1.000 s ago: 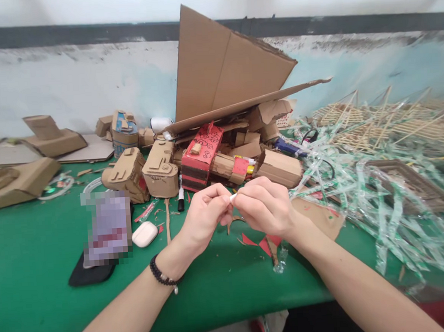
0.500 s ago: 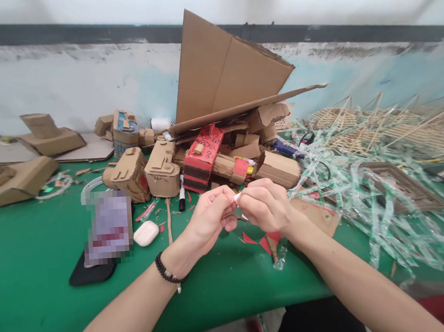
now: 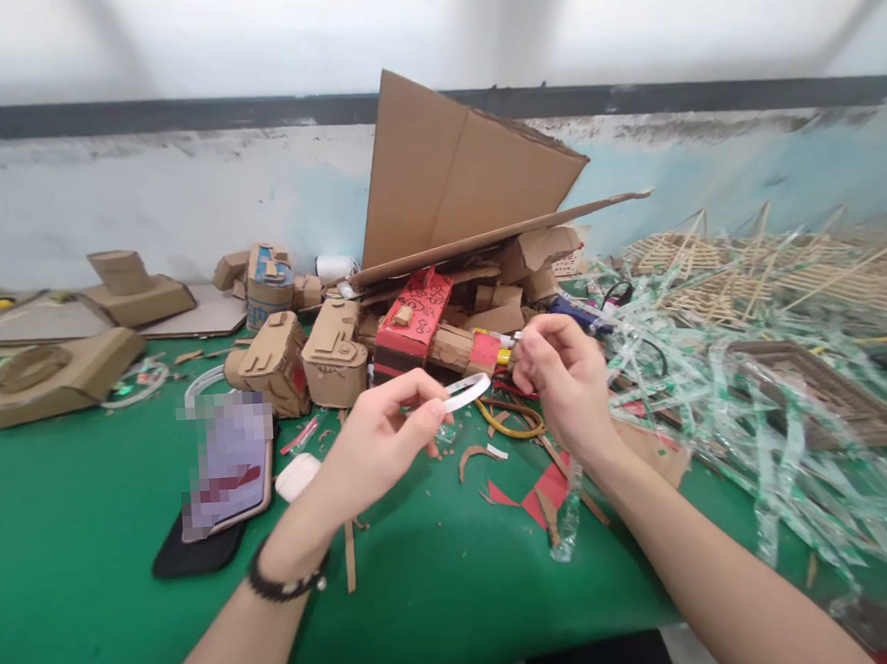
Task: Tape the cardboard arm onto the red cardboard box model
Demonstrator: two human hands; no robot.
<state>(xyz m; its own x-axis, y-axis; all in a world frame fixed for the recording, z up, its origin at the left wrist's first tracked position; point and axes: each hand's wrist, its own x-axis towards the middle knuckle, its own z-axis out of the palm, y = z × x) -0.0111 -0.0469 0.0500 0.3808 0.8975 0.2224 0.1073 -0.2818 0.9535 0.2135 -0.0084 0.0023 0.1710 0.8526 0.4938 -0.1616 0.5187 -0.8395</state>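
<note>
Ring between left fingers.

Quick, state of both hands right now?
Left hand: closed, pinching a thin white ring-shaped band.
Right hand: fingers curled in, off the band; can't tell whether the fingertips are fully shut or hold anything.

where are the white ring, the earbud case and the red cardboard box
White ring point(image 3: 475, 396): head view, near side of its band
Earbud case point(image 3: 294, 474): head view, middle of its white shell
Red cardboard box point(image 3: 429, 299): head view, its patterned top
</note>
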